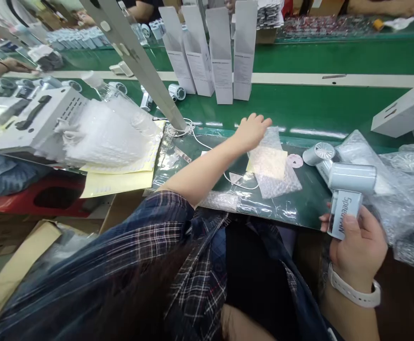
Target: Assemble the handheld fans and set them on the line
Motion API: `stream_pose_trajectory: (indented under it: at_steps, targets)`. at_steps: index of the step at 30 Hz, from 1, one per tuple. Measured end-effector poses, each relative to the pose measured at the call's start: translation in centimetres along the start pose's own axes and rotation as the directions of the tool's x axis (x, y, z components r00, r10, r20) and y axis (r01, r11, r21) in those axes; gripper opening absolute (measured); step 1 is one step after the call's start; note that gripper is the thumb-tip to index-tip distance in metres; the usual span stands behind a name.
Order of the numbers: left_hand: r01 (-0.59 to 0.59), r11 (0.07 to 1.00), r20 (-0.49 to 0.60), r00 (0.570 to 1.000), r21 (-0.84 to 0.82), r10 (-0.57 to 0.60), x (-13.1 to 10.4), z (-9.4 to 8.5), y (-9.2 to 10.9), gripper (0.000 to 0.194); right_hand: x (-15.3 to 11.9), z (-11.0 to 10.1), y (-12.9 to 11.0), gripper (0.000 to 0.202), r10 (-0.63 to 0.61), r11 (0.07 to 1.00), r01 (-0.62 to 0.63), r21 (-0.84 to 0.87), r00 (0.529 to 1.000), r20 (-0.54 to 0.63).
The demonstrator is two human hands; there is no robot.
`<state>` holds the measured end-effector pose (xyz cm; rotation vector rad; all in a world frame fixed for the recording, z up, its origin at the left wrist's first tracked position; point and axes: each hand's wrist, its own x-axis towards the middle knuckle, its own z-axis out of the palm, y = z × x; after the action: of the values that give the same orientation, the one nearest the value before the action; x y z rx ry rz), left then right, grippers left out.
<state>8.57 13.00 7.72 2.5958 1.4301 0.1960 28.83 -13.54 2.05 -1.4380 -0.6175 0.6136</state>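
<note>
Pale-blue, the hair dryer point(347, 194) is upright at the near right, its handle clasped in the right hand point(358, 237). Farther left, the left hand point(252, 132) is at the far end of a bubble-wrap pouch point(278, 182) on the table point(306, 203); whether it pinches this, I cannot tell.

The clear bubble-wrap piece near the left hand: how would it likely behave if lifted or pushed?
The clear bubble wrap would probably flop when lifted, as it looks thin and wrinkled. It's likely light for its size, being see-through film. Pushed, it may slide, since the green work surface looks glossy.
</note>
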Motion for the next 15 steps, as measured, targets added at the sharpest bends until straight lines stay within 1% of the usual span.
stream_pose_trajectory:
  at_steps: [1,2,3,4,5,6,7,8,9,10,12,14,15]
  targets:
    - [-0.053,0.997,-0.080,0.995,0.065,0.058,-0.4,1.1,0.9,0.052,-0.1,0.0,0.1,0.052,0.007,0.999,-0.007,-0.045,1.000,0.008]
    - [-0.121,0.988,-0.118,0.984,0.096,0.133,-1.2,2.1,1.9,0.052,-0.1,0.0,0.2,0.054,0.017,0.996,-0.015,-0.092,1.000,0.017]
    - [-0.208,0.975,-0.091,0.972,0.084,0.215,-2.3,2.9,3.1,0.048,0.0,0.0,0.3,0.055,0.027,0.991,-0.023,-0.134,0.999,0.023]
    - [-0.302,0.953,0.009,0.953,0.028,0.302,-3.5,3.5,4.1,0.042,0.0,-0.1,0.3,0.056,0.038,0.985,-0.032,-0.168,0.999,0.030]
    - [-0.381,0.923,0.145,0.911,-0.064,0.386,-4.6,4.1,5.1,0.036,0.1,-0.2,0.4,0.057,0.048,0.980,-0.040,-0.194,0.998,0.037]
    - [-0.418,0.894,0.272,0.852,-0.159,0.447,-5.7,4.6,5.9,0.032,0.1,-0.3,0.5,0.058,0.056,0.977,-0.046,-0.210,0.997,0.044]
    - [-0.419,0.878,0.351,0.806,-0.231,0.477,-6.5,5.1,6.5,0.030,0.1,-0.4,0.5,0.058,0.054,0.973,-0.042,-0.226,0.997,0.047]
    - [-0.403,0.871,0.395,0.779,-0.281,0.488,-7.0,5.4,6.8,0.029,-0.1,-0.4,0.5,0.058,0.038,0.969,-0.025,-0.246,0.998,0.049]
    - [-0.381,0.871,0.409,0.774,-0.309,0.483,-7.2,5.8,6.8,0.028,-0.2,-0.4,0.5,0.058,0.005,0.965,0.007,-0.261,0.999,0.046]
    - [-0.360,0.872,0.406,0.780,-0.331,0.476,-7.1,6.0,6.6,0.026,-0.5,-0.3,0.6,0.059,-0.041,0.963,0.051,-0.266,0.998,0.042]
    - [-0.327,0.863,0.400,0.783,-0.385,0.476,-6.5,6.1,5.8,0.024,-1.1,0.0,0.8,0.060,-0.126,0.958,0.140,-0.252,0.990,0.070]
    - [-0.302,0.846,0.394,0.782,-0.439,0.483,-5.8,6.0,4.9,0.023,-1.6,0.5,1.2,0.062,-0.154,0.947,0.196,-0.255,0.972,0.175]
    - [-0.286,0.835,0.383,0.786,-0.470,0.485,-5.5,5.9,4.5,0.021,-1.8,0.9,1.5,0.062,-0.163,0.927,0.231,-0.297,0.958,0.235]
